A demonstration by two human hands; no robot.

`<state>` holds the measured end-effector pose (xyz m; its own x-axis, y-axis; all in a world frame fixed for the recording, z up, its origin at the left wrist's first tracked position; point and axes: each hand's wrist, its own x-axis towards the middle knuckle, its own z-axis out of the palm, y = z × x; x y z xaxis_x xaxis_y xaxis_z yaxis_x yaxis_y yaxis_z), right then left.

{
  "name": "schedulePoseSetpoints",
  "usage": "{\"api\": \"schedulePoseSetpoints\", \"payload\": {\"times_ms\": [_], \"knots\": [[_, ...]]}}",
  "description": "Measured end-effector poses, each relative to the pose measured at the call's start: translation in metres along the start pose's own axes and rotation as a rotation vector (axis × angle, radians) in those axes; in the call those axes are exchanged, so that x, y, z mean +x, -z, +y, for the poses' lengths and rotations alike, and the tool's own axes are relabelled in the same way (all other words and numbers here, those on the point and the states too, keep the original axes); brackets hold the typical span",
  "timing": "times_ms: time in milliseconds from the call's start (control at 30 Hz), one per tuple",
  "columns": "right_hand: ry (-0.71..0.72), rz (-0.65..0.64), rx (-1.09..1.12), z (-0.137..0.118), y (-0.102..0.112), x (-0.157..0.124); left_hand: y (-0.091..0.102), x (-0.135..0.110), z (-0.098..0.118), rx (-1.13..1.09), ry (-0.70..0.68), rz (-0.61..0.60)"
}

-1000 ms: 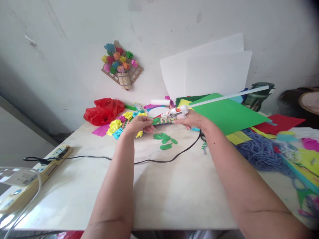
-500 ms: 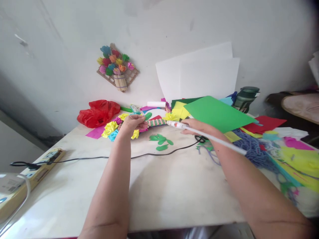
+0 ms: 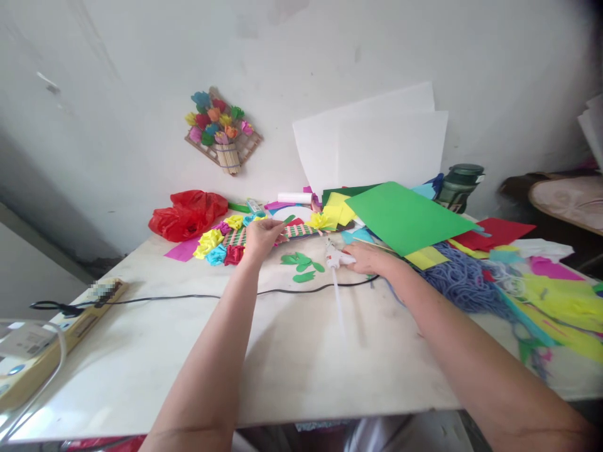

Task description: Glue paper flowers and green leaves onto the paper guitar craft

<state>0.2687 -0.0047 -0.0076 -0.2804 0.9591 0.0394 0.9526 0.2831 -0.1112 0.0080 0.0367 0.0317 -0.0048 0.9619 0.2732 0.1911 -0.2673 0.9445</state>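
Pinched in my left hand (image 3: pixel 264 238) is a green paper leaf (image 3: pixel 289 220), held over the woven green-and-pink ring (image 3: pixel 235 236). Yellow, blue, pink and red crepe paper flowers sit around that ring, such as a yellow flower (image 3: pixel 208 243) at its left. My right hand (image 3: pixel 365 257) is closed round the handle of a white glue gun (image 3: pixel 335 256), low over the table. A long pale glue stick (image 3: pixel 338 301) sticks out of the gun's back toward me. Several cut green leaves (image 3: pixel 303 260) lie between my hands.
A black cord (image 3: pixel 292 290) crosses the table to a power strip (image 3: pixel 89 320) at left. Behind are a red plastic bag (image 3: pixel 188 215) and a green paper sheet (image 3: pixel 409 216). Blue yarn (image 3: pixel 456 276) and a dark green bottle (image 3: pixel 460 187) are at right.
My right hand has lowered the glue gun toward the table and turned it, so its glue stick now points toward me. My left hand has shifted slightly right with the leaf.
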Motion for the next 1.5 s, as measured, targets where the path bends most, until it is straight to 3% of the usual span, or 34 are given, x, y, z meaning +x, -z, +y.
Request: {"api": "schedulePoseSetpoints", "payload": {"times_ms": [133, 267, 333, 433, 667, 800, 967, 1133, 1267, 1500], "knots": [[-0.001, 0.229, 0.009, -0.015, 0.018, -0.002, -0.018, -0.012, -0.007, 0.255, -0.194, 0.145], [-0.042, 0.383, 0.522, -0.052, 0.022, 0.009, -0.039, -0.030, -0.006, 0.538, -0.338, 0.201], [-0.077, 0.365, 0.827, -0.070, 0.014, 0.019, -0.048, -0.038, -0.007, 0.631, -0.361, 0.231], [-0.203, 0.340, 1.100, -0.090, 0.000, 0.030, -0.056, -0.045, -0.012, 0.728, -0.392, 0.192], [-0.456, 0.281, 1.639, -0.111, 0.005, 0.030, -0.055, -0.049, -0.025, 0.483, -0.425, 0.130], [-0.510, 0.351, 1.608, -0.114, 0.002, 0.042, -0.056, -0.048, -0.028, 0.327, -0.340, 0.095], [-0.441, 0.453, 1.400, -0.106, -0.007, 0.061, -0.058, -0.049, -0.029, 0.116, -0.275, 0.084], [-0.324, 0.488, 1.268, -0.098, -0.004, 0.070, -0.051, -0.049, -0.027, 0.154, -0.240, 0.172], [-0.286, 0.448, 1.253, -0.101, 0.003, 0.072, -0.040, -0.042, -0.029, -0.033, 0.040, 0.349], [-0.273, 0.284, 1.368, -0.112, 0.002, 0.079, -0.034, -0.038, -0.027, -0.657, 0.460, 0.403]]}}
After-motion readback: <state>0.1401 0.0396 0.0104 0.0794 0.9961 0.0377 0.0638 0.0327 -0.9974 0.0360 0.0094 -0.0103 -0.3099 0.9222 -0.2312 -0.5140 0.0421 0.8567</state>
